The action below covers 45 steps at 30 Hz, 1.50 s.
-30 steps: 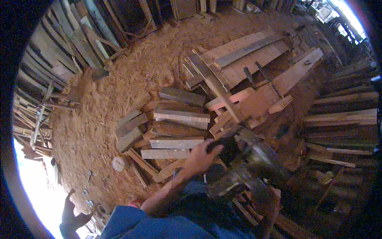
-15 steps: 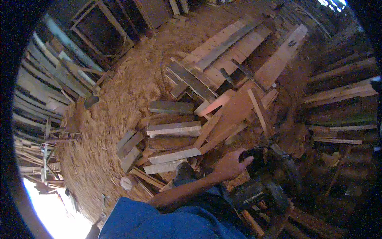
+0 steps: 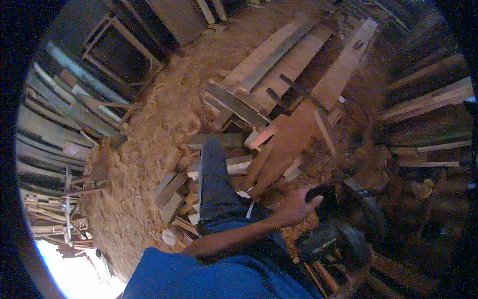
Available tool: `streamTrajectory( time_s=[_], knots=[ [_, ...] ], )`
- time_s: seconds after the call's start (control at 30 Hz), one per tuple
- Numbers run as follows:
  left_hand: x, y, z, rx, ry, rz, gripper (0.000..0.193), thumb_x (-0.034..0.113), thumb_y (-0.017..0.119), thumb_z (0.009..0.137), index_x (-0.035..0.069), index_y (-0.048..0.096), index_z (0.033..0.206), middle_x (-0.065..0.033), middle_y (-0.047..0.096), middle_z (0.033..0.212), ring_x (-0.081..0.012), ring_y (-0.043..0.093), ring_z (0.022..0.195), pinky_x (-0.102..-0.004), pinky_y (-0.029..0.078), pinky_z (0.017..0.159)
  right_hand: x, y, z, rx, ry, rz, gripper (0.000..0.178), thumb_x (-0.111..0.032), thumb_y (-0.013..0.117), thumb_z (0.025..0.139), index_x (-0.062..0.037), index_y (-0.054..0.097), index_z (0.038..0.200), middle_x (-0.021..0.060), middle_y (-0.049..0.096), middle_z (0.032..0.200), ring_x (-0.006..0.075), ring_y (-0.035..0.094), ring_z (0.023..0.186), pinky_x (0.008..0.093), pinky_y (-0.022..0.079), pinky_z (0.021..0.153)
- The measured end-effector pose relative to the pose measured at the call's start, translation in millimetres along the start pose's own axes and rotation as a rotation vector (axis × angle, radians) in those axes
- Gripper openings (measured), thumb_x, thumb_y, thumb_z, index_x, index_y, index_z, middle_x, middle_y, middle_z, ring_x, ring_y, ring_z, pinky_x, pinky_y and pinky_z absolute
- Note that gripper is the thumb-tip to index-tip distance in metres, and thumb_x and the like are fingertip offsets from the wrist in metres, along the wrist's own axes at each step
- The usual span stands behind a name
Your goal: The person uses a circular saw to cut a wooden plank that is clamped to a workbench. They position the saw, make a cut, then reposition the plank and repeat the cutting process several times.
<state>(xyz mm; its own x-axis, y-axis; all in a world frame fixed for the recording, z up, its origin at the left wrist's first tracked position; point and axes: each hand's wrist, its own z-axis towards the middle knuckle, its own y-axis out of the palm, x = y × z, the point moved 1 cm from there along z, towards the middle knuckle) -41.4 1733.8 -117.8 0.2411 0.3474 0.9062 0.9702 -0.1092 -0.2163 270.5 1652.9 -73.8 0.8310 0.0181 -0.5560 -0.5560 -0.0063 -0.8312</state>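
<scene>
My left hand [image 3: 296, 207] is closed around the front part of a dark power tool [image 3: 323, 244], thumb on top. The tool has a rounded, guard-like part and a looped rear handle; its exact kind is hard to make out in the shadow. At that rear handle, my right hand [image 3: 362, 264] is closed, dim and partly hidden. Ahead of the tool lies a broad reddish-brown board [image 3: 294, 132], with a narrow wooden strip [image 3: 324, 130] beside it. My left leg, in dark trousers, stretches forward over a pile of short wood blocks [image 3: 239, 164].
Long planks [image 3: 279, 60] lie on the sawdust-covered floor [image 3: 139, 164] at the far side. Stacked timber [image 3: 59, 119] lines the left, and more boards [image 3: 428, 107] stand on the right. A small round whitish object [image 3: 170, 236] sits near the blocks.
My left leg has come forward over the wood blocks. The view has shifted slightly; both hands stay at the tool.
</scene>
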Motion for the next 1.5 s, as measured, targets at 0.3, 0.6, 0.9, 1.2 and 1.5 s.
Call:
streamTrajectory(
  time_s=[0.3,0.6,0.9,1.2,1.5],
  knots=[
    [-61,-17,13,-0.257,0.215,0.102,0.053,0.042,0.057,0.096,0.001,0.054,0.13,-0.0229,0.064,0.114,-0.0389,0.061,0.109,-0.0464,0.047,0.096,-43,34,-53,0.115,0.154,0.098,0.057,-0.033,0.085,0.073,-0.004,0.061,0.115,0.0113,0.062,0.103,0.0278,0.059,0.103,0.0413,0.049,0.084],
    [-126,-62,41,-0.537,0.202,0.301,0.062,0.049,0.058,0.093,-0.004,0.054,0.126,-0.0264,0.063,0.107,-0.0411,0.061,0.102,-0.049,0.049,0.092,-102,11,-132,0.11,-0.061,-0.538,0.068,-0.034,0.078,0.082,-0.0018,0.048,0.134,0.019,0.053,0.129,0.0324,0.054,0.117,0.0453,0.046,0.095],
    [-233,-119,145,0.107,0.033,0.782,0.068,0.042,0.063,0.09,-0.003,0.045,0.139,-0.0312,0.056,0.119,-0.0394,0.059,0.107,-0.0516,0.051,0.087,-237,6,-168,0.51,0.807,-0.188,0.071,-0.036,0.072,0.088,-0.0026,0.043,0.143,0.0211,0.048,0.14,0.0403,0.046,0.126,0.0512,0.036,0.106],
    [-227,-133,112,-0.144,0.078,0.824,0.068,0.039,0.064,0.091,-0.002,0.043,0.14,-0.0291,0.055,0.124,-0.0381,0.06,0.109,-0.0482,0.05,0.09,-474,-3,-170,0.791,1.058,-0.179,0.06,-0.017,0.082,0.078,0.002,0.056,0.128,0.0124,0.064,0.117,0.0226,0.062,0.096,0.035,0.052,0.082],
    [-222,-115,123,-0.281,0.096,0.914,0.067,0.036,0.065,0.091,-0.002,0.041,0.142,-0.027,0.054,0.129,-0.0368,0.06,0.112,-0.0447,0.049,0.093,-553,32,-123,0.9,1.075,-0.4,0.058,-0.018,0.088,0.073,0.0106,0.061,0.116,0.0169,0.068,0.104,0.0239,0.064,0.085,0.0341,0.056,0.071]
  ],
)
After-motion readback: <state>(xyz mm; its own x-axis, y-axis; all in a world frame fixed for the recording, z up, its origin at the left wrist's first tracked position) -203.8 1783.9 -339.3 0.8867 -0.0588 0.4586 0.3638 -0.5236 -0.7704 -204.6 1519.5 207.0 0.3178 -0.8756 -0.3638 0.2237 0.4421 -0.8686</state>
